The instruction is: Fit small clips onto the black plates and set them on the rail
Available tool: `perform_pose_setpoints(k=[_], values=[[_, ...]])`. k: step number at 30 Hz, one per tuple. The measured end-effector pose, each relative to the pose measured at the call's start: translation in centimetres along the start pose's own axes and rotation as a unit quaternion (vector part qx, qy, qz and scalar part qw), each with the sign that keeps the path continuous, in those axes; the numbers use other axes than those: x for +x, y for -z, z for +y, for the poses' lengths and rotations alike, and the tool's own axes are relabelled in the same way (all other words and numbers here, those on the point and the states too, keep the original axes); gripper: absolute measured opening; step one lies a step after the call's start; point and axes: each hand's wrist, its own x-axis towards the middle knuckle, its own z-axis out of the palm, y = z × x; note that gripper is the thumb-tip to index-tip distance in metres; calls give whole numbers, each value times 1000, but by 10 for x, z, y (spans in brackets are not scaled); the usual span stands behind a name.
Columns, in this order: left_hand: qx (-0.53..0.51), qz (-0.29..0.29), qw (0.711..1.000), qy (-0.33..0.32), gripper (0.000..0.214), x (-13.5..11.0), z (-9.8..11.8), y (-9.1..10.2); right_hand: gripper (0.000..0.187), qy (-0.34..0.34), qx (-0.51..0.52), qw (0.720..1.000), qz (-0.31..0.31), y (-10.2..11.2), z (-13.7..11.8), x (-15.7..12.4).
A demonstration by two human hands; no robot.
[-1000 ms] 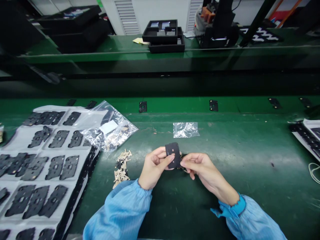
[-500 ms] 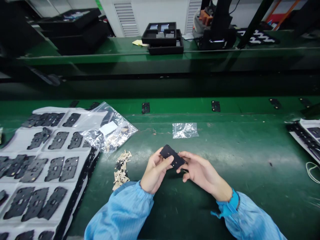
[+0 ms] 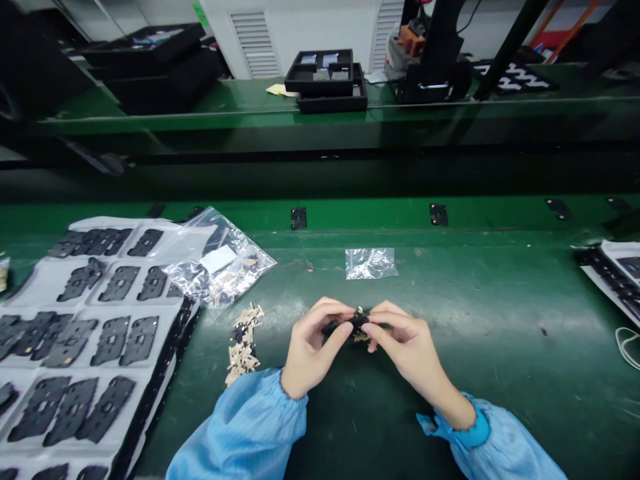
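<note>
At lower center, my left hand (image 3: 313, 347) and right hand (image 3: 411, 345) pinch 1 seemingly unfinished black plate (image 3: 357, 323), while tray plates (image 3: 119, 283) wait at left.

A small, flat, black part (image 3: 357, 322) with pale, gold-toned bits (image 3: 360, 338) at its upper and lower edges is tilted almost edge-on, pinched between the left hand (image 3: 316, 343) and right hand (image 3: 407, 343), partly hidden

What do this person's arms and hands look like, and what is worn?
The left hand and right hand are ungloved. Loose light-blue cloth sleeves end near the wrists, the left with a gathered cuff; a brighter blue band with a loose end circles the right wrist.
</note>
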Motion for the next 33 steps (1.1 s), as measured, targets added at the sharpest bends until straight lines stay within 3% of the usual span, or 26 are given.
perform_pose_setpoints(k=[5,15,25,30,33], values=[[61,13,998,-23,10,0,-2,0,10,1,-27,999,-25,-1,-2,-1],[126,61,985,-101,11,-4,1,-4,13,39,-68,997,3,-9,-3,-9],[16,-25,999,-37,8,2,5,0,16,106,-194,974,-58,2,-11,-6],[97,-15,990,-101,15,-1,5,1,19,145,-234,960,-56,5,-8,-7],[168,-1,973,-156,20,-3,6,1,23,192,-286,937,-59,7,-6,-7]])
